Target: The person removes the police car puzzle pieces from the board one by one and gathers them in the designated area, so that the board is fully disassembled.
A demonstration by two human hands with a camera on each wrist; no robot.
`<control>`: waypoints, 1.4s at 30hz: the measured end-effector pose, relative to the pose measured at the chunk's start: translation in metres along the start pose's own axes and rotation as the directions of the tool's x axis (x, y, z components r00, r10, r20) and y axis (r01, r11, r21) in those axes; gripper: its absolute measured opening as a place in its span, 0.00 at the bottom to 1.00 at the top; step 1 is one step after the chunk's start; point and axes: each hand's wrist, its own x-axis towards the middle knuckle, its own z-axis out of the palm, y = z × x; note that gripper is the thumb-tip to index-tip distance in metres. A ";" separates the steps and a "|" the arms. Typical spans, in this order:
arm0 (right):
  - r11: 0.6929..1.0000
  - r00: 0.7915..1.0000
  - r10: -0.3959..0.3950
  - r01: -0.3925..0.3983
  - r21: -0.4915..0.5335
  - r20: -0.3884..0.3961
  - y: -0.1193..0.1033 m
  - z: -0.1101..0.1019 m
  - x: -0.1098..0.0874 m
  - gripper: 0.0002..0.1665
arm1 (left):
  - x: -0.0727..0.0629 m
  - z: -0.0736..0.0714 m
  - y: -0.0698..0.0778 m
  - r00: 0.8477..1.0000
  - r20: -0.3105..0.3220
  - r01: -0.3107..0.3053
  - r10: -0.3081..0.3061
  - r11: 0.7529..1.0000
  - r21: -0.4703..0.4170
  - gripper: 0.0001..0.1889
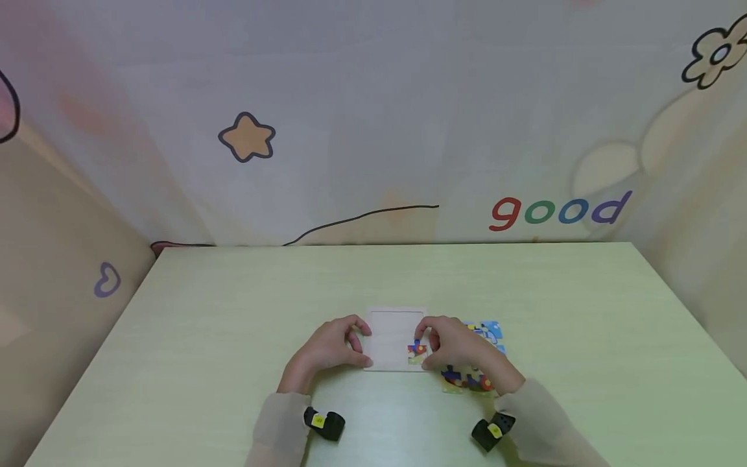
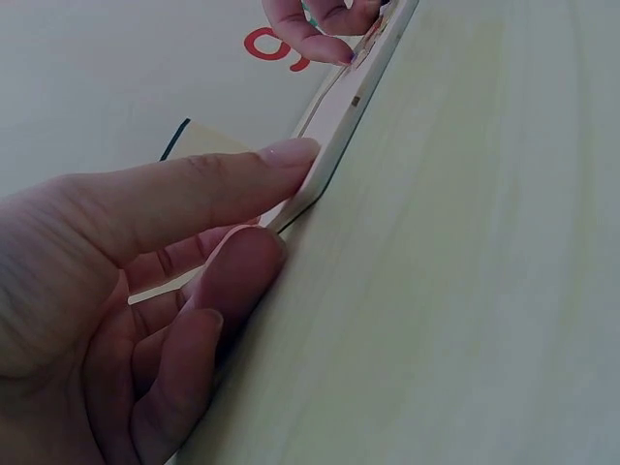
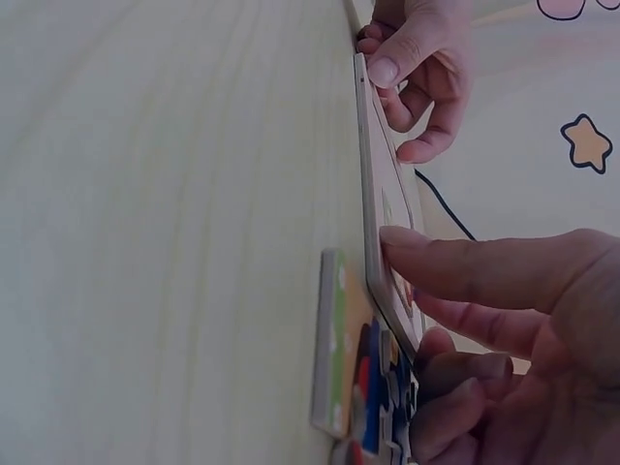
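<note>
A shallow white puzzle tray (image 1: 388, 334) lies on the table between the two hands. One colourful jigsaw piece (image 1: 417, 353) sits in its lower right corner. My left hand (image 1: 335, 344) grips the tray's left edge; the left wrist view shows the thumb (image 2: 291, 153) on the rim near a corner and the fingers curled at the side. On the right edge, my right hand (image 1: 452, 342) holds the tray with its thumb (image 3: 405, 239) over the rim. Its index fingertip is right at the piece's top tab, and the other fingers curl beside the tray.
Several loose jigsaw pieces (image 1: 493, 332) lie right of the tray, partly hidden under the right hand and forearm. In the right wrist view a thick piece (image 3: 331, 339) stands close to the tray's edge. A printed cloth wall (image 1: 373, 130) borders the table's back.
</note>
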 end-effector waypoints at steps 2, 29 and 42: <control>1.000 1.000 -0.004 0.004 -0.009 -0.011 0.001 0.001 -0.001 0.21 | 0.001 0.001 0.001 1.000 0.004 0.004 -0.004 1.000 0.002 0.21; 0.978 0.977 -0.159 0.176 0.114 -0.143 0.014 -0.027 -0.044 0.15 | 0.000 0.000 0.000 0.999 0.016 -0.033 0.033 0.999 0.035 0.17; 0.953 0.964 -0.108 0.170 0.252 -0.241 0.060 -0.039 -0.099 0.12 | -0.002 0.002 0.000 0.999 0.008 -0.040 0.040 0.999 0.013 0.17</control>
